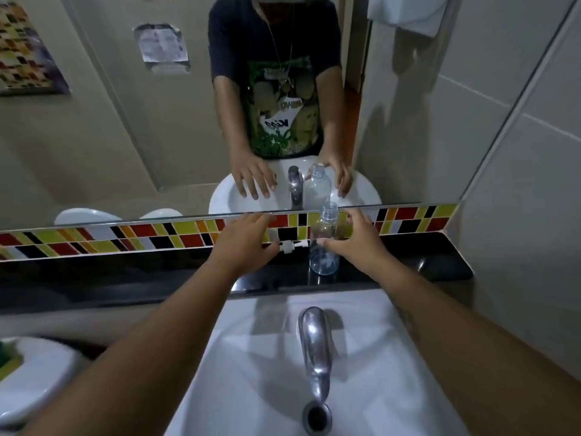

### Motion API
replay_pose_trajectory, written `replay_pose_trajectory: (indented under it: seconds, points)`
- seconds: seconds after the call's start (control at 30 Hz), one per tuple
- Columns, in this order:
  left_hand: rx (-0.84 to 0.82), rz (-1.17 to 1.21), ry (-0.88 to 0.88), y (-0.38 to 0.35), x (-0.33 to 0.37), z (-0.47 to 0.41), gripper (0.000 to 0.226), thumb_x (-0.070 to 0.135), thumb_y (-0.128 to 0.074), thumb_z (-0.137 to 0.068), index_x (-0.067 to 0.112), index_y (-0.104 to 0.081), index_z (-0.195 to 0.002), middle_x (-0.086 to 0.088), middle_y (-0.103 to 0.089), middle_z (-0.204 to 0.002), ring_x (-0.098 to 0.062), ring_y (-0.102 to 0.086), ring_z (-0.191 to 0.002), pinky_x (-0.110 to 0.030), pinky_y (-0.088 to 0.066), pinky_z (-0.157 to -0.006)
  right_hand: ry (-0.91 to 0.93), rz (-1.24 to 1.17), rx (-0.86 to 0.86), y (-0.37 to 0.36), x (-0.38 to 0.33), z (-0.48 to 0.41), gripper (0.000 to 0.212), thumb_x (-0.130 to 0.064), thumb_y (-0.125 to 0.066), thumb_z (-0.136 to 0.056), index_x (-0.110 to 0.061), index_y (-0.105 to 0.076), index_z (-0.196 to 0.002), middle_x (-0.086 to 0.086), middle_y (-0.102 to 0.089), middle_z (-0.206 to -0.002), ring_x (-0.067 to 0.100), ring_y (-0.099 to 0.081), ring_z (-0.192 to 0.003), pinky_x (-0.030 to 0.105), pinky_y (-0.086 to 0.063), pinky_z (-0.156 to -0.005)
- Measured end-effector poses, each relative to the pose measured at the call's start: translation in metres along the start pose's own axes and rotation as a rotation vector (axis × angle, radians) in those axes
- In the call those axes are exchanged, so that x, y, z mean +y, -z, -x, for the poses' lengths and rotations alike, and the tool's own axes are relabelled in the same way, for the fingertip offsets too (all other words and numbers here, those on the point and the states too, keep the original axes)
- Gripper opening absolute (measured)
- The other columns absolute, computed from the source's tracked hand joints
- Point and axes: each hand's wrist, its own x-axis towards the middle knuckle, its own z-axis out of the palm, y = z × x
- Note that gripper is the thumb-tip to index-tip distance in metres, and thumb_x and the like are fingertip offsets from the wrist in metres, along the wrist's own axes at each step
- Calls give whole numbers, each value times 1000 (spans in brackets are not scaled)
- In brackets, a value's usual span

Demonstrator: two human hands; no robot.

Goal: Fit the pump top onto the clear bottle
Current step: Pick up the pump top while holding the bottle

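A clear, empty bottle (324, 247) with an open neck stands upright on the black ledge (424, 256) behind the sink. My right hand (355, 243) is spread beside it on the right, the thumb touching its side and the fingers curved near it without closing around it. The white pump top (287, 247) lies on its side on the ledge, just left of the bottle. My left hand (245, 243) hovers over the ledge with its fingers apart, and its fingertips reach the pump top's left end. Part of the pump is hidden under that hand.
A white sink (251, 357) with a chrome tap (314, 341) and a drain (317, 415) lies below my arms. A multicoloured tile strip (125, 237) and a wall mirror (125, 136) rise behind the ledge. Another white basin (34, 379) sits at lower left.
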Motion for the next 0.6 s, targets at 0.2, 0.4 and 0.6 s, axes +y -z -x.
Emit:
replay_pose_trajectory:
  seconds: [0.2, 0.4, 0.6]
  points:
    - [-78, 1, -10, -51, -1, -12, 53, 38, -61, -91, 16, -54, -139, -6, -61, -137, -28, -55, -123, -43, -43, -98, -68, -294, -36, -27, 13, -4, 76, -28, -88, -62, -21, -44, -123, 3, -55, -122, 19, -57, -109, 34, -49, -92]
    - [-80, -86, -85, -77, -3, -22, 53, 40, -59, -94, 19, -52, -141, -5, -60, -138, -27, -52, -126, -43, -40, -103, -66, -355, 42, -41, 21, -5, 64, -22, -85, -68, -22, -45, -119, -5, -56, -111, 8, -55, -100, 22, -49, -79]
    - [-65, -119, -92, -86, -9, -27, 41, 36, -61, -95, 19, -58, -132, -5, -64, -131, -27, -55, -121, -41, -41, -99, -56, -376, 52, -44, 27, -6, 63, -25, -85, -68, -29, -46, -117, -6, -56, -114, 7, -56, -103, 21, -51, -79]
